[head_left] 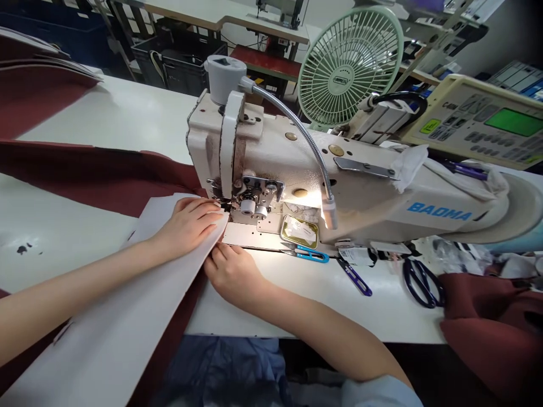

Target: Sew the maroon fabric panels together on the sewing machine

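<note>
My left hand [189, 225] lies flat on a white-backed panel [123, 305], fingers stretched toward the needle area of a sewing machine [271, 164]. Dark red fabric [186, 316] shows beneath the panel and along its right edge. At that edge, close to the presser foot, my right hand [231, 274] has its fingers curled and pinches the dark red fabric. The fingertips are partly hidden by the panel. More dark red fabric [106, 175] extends behind the machine head to the left.
Right of the needle are a small tin [299, 231], blue thread snips [311, 254], purple snips [356, 278] and dark-handled scissors [423, 284]. A bendable lamp [328, 215] lights the bed. Behind stand a green fan [350, 68] and a control panel [479, 121]. Red pieces [492, 328] lie at right.
</note>
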Demonstrator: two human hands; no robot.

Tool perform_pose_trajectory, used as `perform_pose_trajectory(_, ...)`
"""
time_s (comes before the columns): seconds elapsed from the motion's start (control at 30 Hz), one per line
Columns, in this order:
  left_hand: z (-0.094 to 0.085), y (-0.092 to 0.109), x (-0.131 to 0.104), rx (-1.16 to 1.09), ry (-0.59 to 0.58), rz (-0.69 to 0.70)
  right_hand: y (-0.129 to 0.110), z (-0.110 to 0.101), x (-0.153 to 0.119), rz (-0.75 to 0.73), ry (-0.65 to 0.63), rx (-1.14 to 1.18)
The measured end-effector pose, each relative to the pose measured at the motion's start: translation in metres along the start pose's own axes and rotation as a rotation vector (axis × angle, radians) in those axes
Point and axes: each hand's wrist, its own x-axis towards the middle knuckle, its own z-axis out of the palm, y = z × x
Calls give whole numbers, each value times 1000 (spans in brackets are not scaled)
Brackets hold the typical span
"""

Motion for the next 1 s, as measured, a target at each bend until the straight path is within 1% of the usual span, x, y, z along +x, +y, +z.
perform_pose_trajectory(0.1,-2,2,5,4,3,43,2,-2,-2,3,5,2)
perform_pose_trajectory(0.2,-9,5,6,-13,-43,59,2,-1,-4,4,19,-21)
perform_pose_trajectory(0.33,-15,7,1,-11,-111,49,0,3,-6,-4,26,-38)
perform_pose_trajectory(0.5,-12,9,-7,7,-133,28,-2,5,-5,5,-2,-34)
perform_pose_trajectory(0.63,-8,9,-10,-28,-108,-5,-13,0,-8,-36,-48,-1)
perform_pose_trajectory(0.73,-8,10,-13,-95,-109,-31,-27,-5,-13,-109,-31,29)
perform_pose_trajectory(0.8,-11,11,-16,-113,-134,-33,-34,-7,-16,-128,-9,38)
perform_pose_trajectory(0.87,-16,13,-20,-97,-180,-21,-37,-7,-17,-114,0,32)
perform_pose_trajectory(0.93,-21,15,-26,-62,-232,-8,-37,-7,-18,-90,-1,18)
perform_pose_trajectory(1.0,-24,18,-33,-33,-253,-7,-34,-7,-17,-65,-12,13)
